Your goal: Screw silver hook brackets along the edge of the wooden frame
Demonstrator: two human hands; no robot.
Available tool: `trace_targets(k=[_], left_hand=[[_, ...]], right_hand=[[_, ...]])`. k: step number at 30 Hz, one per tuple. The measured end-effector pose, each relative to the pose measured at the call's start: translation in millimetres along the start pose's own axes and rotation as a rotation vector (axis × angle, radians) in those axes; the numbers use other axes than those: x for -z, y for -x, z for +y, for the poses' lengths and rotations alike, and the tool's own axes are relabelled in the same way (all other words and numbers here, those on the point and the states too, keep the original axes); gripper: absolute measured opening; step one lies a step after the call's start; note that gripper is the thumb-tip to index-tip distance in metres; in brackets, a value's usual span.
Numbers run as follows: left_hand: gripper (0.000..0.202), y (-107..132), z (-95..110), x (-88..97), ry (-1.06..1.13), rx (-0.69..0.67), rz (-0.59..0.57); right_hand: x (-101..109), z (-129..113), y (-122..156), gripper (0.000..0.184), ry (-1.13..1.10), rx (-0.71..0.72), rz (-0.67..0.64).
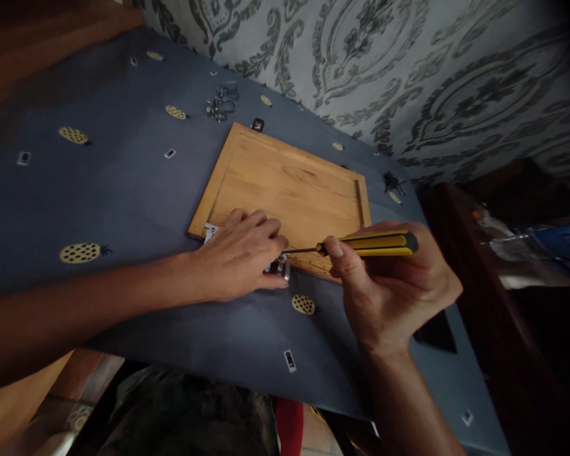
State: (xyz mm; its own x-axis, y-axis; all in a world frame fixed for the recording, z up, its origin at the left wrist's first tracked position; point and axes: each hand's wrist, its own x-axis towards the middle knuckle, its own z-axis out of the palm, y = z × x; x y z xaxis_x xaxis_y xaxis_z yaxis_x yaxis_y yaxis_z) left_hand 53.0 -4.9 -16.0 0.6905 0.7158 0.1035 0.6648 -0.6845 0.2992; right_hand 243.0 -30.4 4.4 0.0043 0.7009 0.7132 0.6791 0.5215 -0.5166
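Note:
A framed wooden panel (289,183) lies flat on the table, its recessed face up. My left hand (242,256) rests on the panel's near edge, fingers curled round a small silver metal fitting (279,268) there. Another metal piece (211,232) shows beside the hand at the panel's near left corner. My right hand (389,285) grips a yellow and black screwdriver (370,243), held nearly level. Its thin shaft points left, the tip at the fitting by my left fingertips. The tip's exact contact is hidden.
On the grey-blue pineapple-print tablecloth (123,183), several metal fittings (222,101) lie beyond the panel. A dark object (394,182) sits at the far right, and a flat black one (437,332) behind my right wrist. Patterned wall (370,63) borders the far side; dark furniture (484,266) stands right.

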Motion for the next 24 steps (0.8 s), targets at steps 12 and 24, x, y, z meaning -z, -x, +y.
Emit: trace_targets(k=[12, 24], left_hand=[[0.038, -0.8, 0.8, 1.8, 0.002, 0.005, -0.005], [0.038, 0.2, -1.3, 1.2, 0.005, -0.002, 0.002]], right_hand=[[-1.2, -7.4, -1.5, 0.031, 0.029, -0.114, -0.002], [1.0, -3.9, 0.8, 0.036, -0.029, -0.105, 0.278]])
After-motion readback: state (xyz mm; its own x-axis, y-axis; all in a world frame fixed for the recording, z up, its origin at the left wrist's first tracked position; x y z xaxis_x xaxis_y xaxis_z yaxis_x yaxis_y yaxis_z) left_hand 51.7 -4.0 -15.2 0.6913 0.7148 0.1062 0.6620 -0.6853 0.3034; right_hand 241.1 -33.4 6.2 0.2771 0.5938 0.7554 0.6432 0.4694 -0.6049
